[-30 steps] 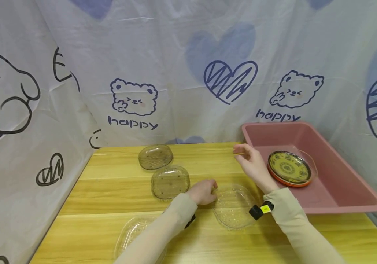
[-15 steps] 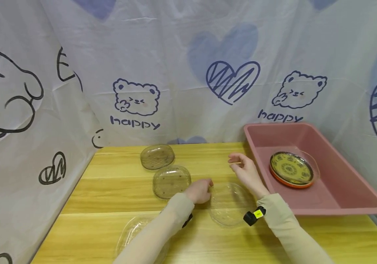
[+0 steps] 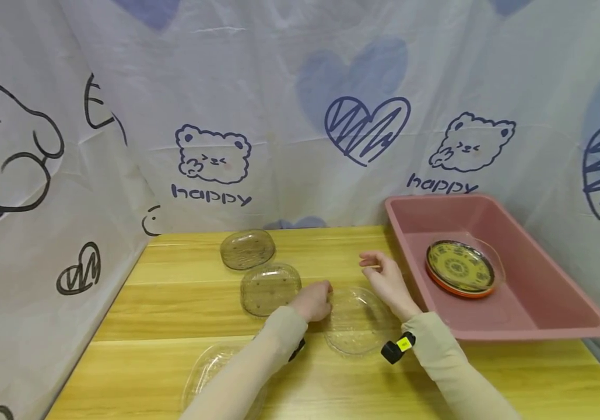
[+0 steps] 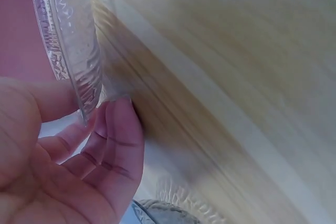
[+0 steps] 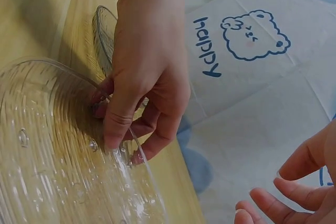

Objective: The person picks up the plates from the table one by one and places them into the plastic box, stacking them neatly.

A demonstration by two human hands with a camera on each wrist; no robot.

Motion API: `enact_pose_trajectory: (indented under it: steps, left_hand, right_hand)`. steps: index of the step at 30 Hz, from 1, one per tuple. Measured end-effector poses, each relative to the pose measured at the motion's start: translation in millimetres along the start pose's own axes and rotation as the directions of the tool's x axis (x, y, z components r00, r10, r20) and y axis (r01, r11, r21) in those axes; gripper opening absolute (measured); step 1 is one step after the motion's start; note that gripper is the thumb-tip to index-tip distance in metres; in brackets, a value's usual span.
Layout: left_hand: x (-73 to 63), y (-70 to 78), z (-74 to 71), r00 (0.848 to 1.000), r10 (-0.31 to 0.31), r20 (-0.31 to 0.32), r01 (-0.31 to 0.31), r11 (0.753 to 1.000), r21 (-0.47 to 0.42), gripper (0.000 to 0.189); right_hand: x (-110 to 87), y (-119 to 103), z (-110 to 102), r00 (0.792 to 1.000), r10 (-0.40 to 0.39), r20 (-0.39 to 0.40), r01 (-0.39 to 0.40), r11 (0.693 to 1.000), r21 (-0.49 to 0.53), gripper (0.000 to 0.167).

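Observation:
My left hand (image 3: 312, 301) pinches the rim of a clear ridged plate (image 3: 357, 329) at its left side, thumb on one face and fingers on the other. In the right wrist view that plate (image 5: 47, 145) stands tilted, with the left hand (image 5: 149, 77) at its rim. My right hand (image 3: 385, 283) hovers beyond the plate's right side, beside the basin, its fingers loosely bent with nothing between them. The same right hand (image 5: 299, 187) shows at the lower right of its wrist view, apart from the plate.
A pink basin (image 3: 557, 274) at the right holds a yellow-and-black patterned plate (image 3: 457, 265) with a clear dish overlapping it. Two smoky glass dishes, one farther back (image 3: 247, 249) and one nearer (image 3: 270, 290), lie left of centre. Another clear plate (image 3: 202, 373) lies partly under my left forearm.
My left hand and the clear plate have shifted slightly left and away from me. My right hand has moved left and a little down, away from the basin's rim.

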State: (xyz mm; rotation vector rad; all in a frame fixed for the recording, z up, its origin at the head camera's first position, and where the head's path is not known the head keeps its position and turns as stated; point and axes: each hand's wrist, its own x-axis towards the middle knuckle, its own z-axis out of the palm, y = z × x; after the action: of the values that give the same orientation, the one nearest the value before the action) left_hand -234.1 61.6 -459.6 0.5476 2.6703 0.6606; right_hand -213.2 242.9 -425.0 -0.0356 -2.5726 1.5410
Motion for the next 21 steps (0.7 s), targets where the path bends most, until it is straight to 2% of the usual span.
enact_pose_trajectory:
  steps: [5,13,21]
  left_hand:
    - [1.2,-0.9,0.7,1.000,-0.002,-0.020,0.001,0.999,-0.042,0.032]
    - [2.9,-5.2,1.3,1.000,-0.017,0.003,0.018,0.988,-0.150,0.025]
    - [1.2,-5.1,-1.9,1.000,0.002,0.006,-0.001,0.988,-0.152,0.015]
  right_hand:
    - [-0.8,2.4,-0.5,1.000,0.019,-0.013,-0.019,1.000,0.015,0.034]
    - [-2.8,4.0,0.9,1.000,0.024,-0.016,-0.023,0.999,0.044,0.035]
    - [-4.3,3.4,0.5,1.000,0.029,0.007,-0.029,0.998,0.048,0.035]
